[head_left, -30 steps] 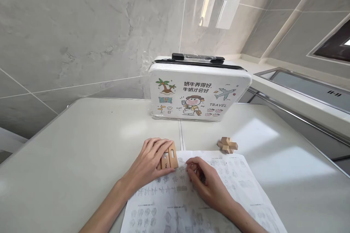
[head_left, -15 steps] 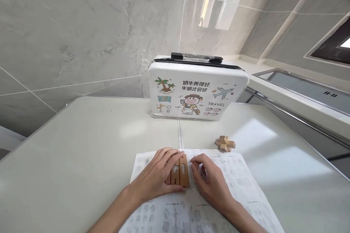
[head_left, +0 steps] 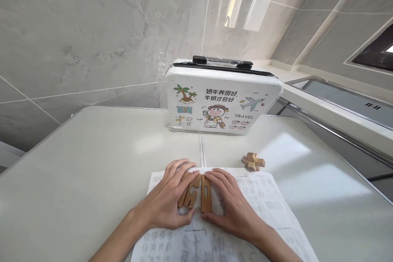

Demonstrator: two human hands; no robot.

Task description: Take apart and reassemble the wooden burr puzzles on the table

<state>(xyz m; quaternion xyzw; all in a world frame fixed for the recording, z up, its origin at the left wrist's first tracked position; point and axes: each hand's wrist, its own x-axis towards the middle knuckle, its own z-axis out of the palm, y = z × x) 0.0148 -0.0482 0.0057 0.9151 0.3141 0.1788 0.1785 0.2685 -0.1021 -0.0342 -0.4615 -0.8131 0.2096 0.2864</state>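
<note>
Pinches a slotted wooden piece (head_left: pixel 203 193) by its ends in the right hand (head_left: pixel 231 200) and notched pieces (head_left: pixel 190 200) in the left hand (head_left: pixel 166 202), likely keeping them steady and apart.

Flat, cut-out brown wooden pieces (head_left: pixel 190 200) bear black marks; the rectangular white paper sheet (head_left: pixel 260 208) shows grey printed figures.

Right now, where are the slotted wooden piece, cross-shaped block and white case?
Slotted wooden piece (head_left: pixel 206 205), head view: below its slot.
Cross-shaped block (head_left: pixel 253 162), head view: its middle.
White case (head_left: pixel 225 103), head view: its front.
</note>
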